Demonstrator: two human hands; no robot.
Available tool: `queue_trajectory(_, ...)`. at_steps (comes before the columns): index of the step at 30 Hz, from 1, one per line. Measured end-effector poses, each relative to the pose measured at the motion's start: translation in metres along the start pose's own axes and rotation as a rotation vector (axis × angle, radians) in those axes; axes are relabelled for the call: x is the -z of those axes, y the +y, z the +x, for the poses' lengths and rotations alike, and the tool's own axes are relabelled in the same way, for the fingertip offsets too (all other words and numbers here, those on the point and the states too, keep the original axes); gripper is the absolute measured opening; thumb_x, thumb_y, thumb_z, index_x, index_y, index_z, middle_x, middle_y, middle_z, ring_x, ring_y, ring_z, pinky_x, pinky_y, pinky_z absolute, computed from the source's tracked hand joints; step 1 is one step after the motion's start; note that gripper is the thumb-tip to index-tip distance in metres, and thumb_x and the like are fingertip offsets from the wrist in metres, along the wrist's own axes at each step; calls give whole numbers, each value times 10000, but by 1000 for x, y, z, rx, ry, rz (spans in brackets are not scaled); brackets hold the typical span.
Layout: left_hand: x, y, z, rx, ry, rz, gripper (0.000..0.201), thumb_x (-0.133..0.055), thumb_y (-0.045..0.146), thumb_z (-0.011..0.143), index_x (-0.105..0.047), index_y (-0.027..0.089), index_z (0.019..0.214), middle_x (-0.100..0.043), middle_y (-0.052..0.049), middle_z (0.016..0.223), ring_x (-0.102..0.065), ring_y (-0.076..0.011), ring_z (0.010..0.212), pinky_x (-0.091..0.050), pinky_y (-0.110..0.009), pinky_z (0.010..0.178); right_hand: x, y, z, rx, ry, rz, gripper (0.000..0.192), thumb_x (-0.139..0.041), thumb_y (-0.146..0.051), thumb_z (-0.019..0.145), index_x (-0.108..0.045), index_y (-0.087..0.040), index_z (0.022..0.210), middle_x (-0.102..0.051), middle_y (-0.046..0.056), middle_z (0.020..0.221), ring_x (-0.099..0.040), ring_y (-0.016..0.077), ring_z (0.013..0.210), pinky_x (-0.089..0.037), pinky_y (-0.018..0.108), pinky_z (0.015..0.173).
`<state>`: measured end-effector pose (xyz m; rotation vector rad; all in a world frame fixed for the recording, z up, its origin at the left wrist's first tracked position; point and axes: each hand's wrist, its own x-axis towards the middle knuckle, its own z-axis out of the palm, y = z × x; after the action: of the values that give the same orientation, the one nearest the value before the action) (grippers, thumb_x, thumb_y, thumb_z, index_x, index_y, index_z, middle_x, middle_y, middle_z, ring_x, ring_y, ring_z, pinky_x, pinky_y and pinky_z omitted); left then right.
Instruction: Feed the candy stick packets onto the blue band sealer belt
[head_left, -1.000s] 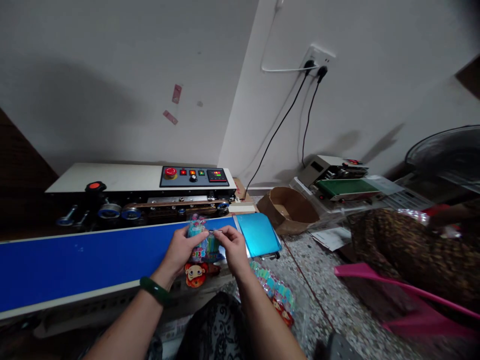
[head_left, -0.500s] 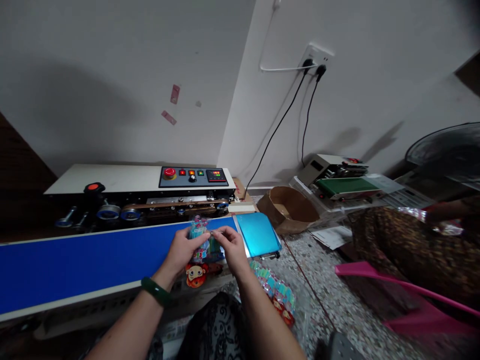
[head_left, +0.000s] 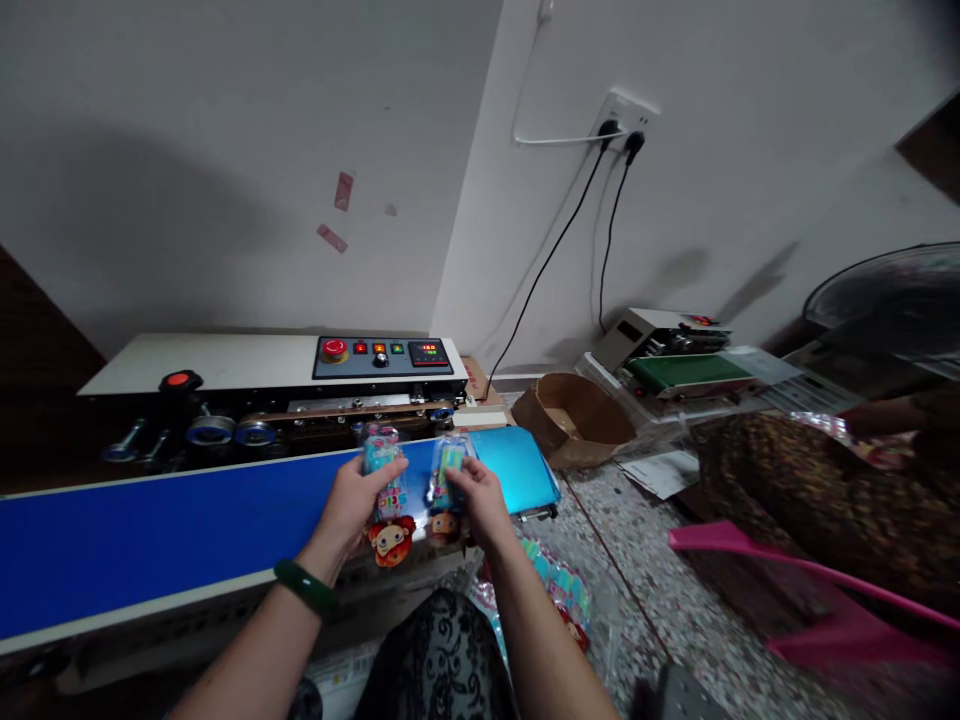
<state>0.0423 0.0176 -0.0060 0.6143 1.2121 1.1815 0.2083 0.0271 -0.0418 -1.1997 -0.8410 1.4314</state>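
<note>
Hands now drawn apart: left hand [head_left: 351, 505] fingers hold left packet [head_left: 385, 485]; right hand [head_left: 480, 497] fingers pinch right packet [head_left: 445, 470] alongside. Packets separated, handled singly.

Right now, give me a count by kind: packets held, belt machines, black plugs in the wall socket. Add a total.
Packets held, one in the left hand, one in the right hand: 2
Belt machines, one blue-belted, one green-belted: 2
Black plugs in the wall socket: 2
Total: 6
</note>
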Motion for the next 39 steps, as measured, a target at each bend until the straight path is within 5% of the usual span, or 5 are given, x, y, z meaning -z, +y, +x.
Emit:
queue_trajectory(15, 7, 1, 6, 40, 36, -98, 356, -757, 252, 530, -594, 128, 821, -655, -38, 652, -609, -172, 535, -524, -332, 544, 10, -34, 82, -219, 46, -294, 163, -622, -128, 577, -467, -147, 533, -445, -48, 384, -390, 69, 327, -315, 199, 351)
queue_trajectory(19, 5, -1, 8, 15, 51, -133, 373, -756, 256, 530, -597, 125, 841, -675, -69, 715, -631, -207, 588, -527, -373, 588, -10, -37, 63, -96, 52, -287, 214, -666, -253, 609, -523, -149, 730, -560, -20, 575, -517, 83, 486, -402, 192, 455)
queue_trajectory(23, 0, -2, 6, -26, 6, -166, 394, -746, 261, 545, -599, 117, 881, -678, -83, 773, -634, -209, 630, -515, -345, 605, -40, -21, 19, -2, -300, -247, 528, -736, -293, 517, -501, -202, 981, -620, 6, 831, -583, 126, 659, -468, 245, 572)
queue_trajectory(28, -4, -2, 2, -71, -75, -194, 334, -678, 332, 639, -602, 125, 890, -670, -62, 783, -627, -183, 723, -487, -272, 654, -58, 0, -1, 107, -252, -170, 371, -730, -258, 520, -552, -181, 836, -636, -7, 749, -589, 145, 691, -466, 264, 651)
queue_trajectory(39, 4, 9, -2, -24, -47, -97, 330, -685, 283, 620, -538, 177, 896, -654, -26, 778, -635, -169, 604, -512, -272, 527, 17, -22, 34, -39, 79, -84, 243, -647, -272, 547, -515, -188, 733, -583, -42, 548, -531, 109, 450, -435, 230, 475)
